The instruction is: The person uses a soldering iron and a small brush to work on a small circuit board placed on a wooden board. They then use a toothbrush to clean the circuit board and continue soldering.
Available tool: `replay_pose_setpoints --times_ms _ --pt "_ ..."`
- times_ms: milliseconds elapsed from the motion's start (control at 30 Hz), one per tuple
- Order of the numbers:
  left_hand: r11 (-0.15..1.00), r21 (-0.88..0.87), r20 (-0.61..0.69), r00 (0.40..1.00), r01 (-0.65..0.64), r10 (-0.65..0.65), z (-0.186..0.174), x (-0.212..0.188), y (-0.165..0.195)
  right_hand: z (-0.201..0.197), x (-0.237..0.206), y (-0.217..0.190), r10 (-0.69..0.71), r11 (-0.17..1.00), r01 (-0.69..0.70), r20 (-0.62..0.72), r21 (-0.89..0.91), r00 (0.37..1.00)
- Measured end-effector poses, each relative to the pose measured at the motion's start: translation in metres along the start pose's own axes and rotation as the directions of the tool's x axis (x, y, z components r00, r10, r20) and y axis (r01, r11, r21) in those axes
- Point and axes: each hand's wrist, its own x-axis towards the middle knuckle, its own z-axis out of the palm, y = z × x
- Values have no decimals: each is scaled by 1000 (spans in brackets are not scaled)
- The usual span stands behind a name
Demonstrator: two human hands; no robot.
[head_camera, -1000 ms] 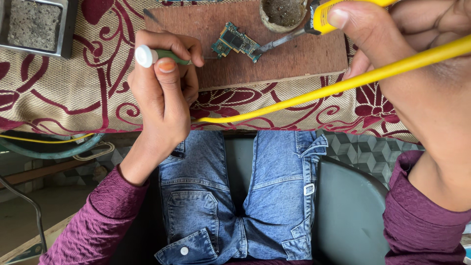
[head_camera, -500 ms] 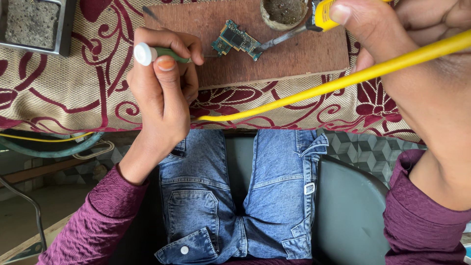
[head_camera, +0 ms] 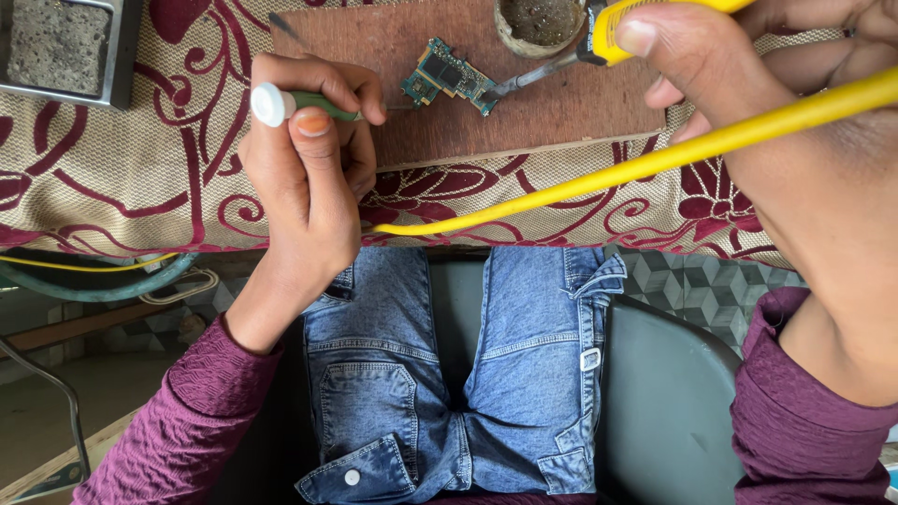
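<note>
Centrally, circuit board (head_camera: 447, 77) on brown board (head_camera: 599, 93), left hand (head_camera: 304, 178) gripping green tool (head_camera: 299, 103), right hand (head_camera: 748, 103) holding yellow soldering iron (head_camera: 599, 37)

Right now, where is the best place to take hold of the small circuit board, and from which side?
Probably grip the small circuit board by its bare left edges, coming from the left hand side. The soldering iron tip in the right hand meets its right end, and it lies flat on the wooden board.

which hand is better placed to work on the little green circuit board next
Right, probably. The right hand holds the yellow soldering iron, whose metal tip already reaches the circuit board. The left hand grips a green tool beside the board, apparently steadying it.
</note>
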Motion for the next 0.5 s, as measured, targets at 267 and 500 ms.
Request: replay_pose_setpoints --times_ms 267,500 --pt "1000 10 0 1000 -6 6 1 1 0 -2 -7 2 72 997 -73 -23 -34 997" --pt "1000 15 0 1000 -10 10 1 2 0 -2 -2 11 -35 998 35 -8 49 999"
